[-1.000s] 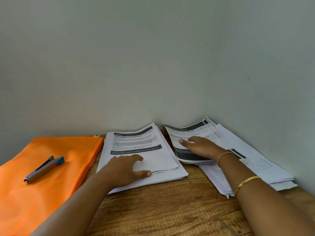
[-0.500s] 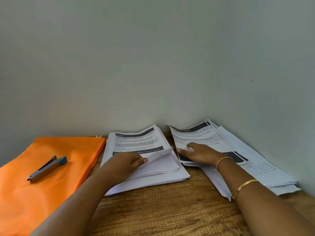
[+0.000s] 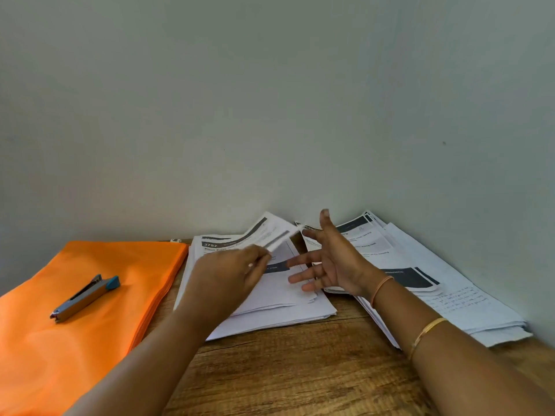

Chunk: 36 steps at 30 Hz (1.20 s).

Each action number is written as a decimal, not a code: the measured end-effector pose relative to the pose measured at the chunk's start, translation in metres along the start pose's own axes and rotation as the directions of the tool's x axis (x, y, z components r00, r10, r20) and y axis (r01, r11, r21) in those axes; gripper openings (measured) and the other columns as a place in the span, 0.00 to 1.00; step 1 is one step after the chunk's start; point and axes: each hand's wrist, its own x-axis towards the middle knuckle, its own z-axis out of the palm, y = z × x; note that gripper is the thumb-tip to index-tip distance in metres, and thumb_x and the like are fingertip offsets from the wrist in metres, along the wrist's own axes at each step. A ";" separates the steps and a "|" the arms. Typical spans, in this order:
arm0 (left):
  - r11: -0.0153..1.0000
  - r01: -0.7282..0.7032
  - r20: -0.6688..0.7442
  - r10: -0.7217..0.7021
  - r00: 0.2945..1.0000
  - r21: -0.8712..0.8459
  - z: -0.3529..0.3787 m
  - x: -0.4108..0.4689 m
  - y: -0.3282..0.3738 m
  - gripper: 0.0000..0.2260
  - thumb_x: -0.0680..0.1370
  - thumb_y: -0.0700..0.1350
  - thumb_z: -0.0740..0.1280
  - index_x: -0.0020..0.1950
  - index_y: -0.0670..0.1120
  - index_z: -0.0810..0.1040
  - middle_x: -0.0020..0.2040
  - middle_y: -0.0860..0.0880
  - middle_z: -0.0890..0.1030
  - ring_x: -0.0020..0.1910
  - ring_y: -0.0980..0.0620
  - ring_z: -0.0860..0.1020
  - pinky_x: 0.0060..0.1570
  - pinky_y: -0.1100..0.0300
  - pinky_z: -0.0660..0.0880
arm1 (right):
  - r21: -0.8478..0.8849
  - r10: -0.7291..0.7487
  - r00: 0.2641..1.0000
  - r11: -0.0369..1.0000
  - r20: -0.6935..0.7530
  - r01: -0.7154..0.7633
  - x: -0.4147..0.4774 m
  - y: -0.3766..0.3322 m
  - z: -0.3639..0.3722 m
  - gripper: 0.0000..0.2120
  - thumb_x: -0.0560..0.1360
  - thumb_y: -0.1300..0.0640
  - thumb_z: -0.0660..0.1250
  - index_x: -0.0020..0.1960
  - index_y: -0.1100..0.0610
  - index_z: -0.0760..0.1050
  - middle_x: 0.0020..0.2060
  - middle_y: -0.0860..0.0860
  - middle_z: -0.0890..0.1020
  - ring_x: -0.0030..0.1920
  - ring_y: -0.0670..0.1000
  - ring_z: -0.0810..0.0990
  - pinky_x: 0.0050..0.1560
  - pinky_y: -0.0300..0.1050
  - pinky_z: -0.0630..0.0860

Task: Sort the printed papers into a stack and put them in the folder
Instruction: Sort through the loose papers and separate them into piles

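Note:
Two piles of printed papers lie on the wooden table against the wall. My left hand (image 3: 228, 274) pinches the top sheet (image 3: 271, 232) of the middle pile (image 3: 279, 307) and holds it lifted, its far end curling up. My right hand (image 3: 327, 262) hovers open with fingers spread, just right of that raised sheet and above the gap between the piles. The right pile (image 3: 444, 298) is fanned out toward the corner, its top pages showing dark header bars. The orange folder (image 3: 69, 340) lies flat at the left.
A grey stapler with a blue end (image 3: 85, 297) rests on the folder. Walls meet in a corner behind the right pile. Bare wood grain (image 3: 285, 370) shows at the table's front between my forearms.
My left hand has raised the top sheet of the middle pile off the stack. My right hand has left the right pile and lifted with fingers spread beside the sheet.

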 end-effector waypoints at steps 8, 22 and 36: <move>0.989 0.080 0.419 -0.020 0.908 -0.127 0.010 -0.004 0.010 0.34 0.67 0.74 0.46 0.57 0.60 0.80 0.53 0.61 0.82 0.48 0.61 0.78 0.48 0.64 0.75 | 0.030 0.065 0.998 0.997 -0.016 -0.065 0.001 0.004 0.004 0.15 0.78 0.71 0.56 0.54 0.53 0.67 0.48 0.54 0.79 0.45 0.56 0.80 0.46 0.55 0.79; 0.884 0.463 0.501 -0.374 0.780 -0.062 0.001 -0.009 -0.018 0.22 0.74 0.63 0.63 0.66 0.57 0.72 0.67 0.56 0.73 0.64 0.55 0.72 0.61 0.59 0.69 | -0.619 -0.388 0.760 0.785 -0.521 -0.023 0.001 -0.002 -0.066 0.22 0.74 0.70 0.54 0.61 0.53 0.76 0.62 0.53 0.74 0.50 0.52 0.75 0.50 0.43 0.74; 0.897 0.435 0.824 -0.301 0.481 0.074 0.007 -0.015 -0.023 0.45 0.58 0.78 0.54 0.71 0.59 0.64 0.73 0.54 0.65 0.71 0.53 0.64 0.68 0.57 0.61 | -0.680 -0.267 0.653 0.507 -0.709 -0.530 -0.004 0.021 -0.106 0.05 0.76 0.62 0.58 0.45 0.59 0.71 0.45 0.57 0.78 0.42 0.56 0.75 0.43 0.42 0.70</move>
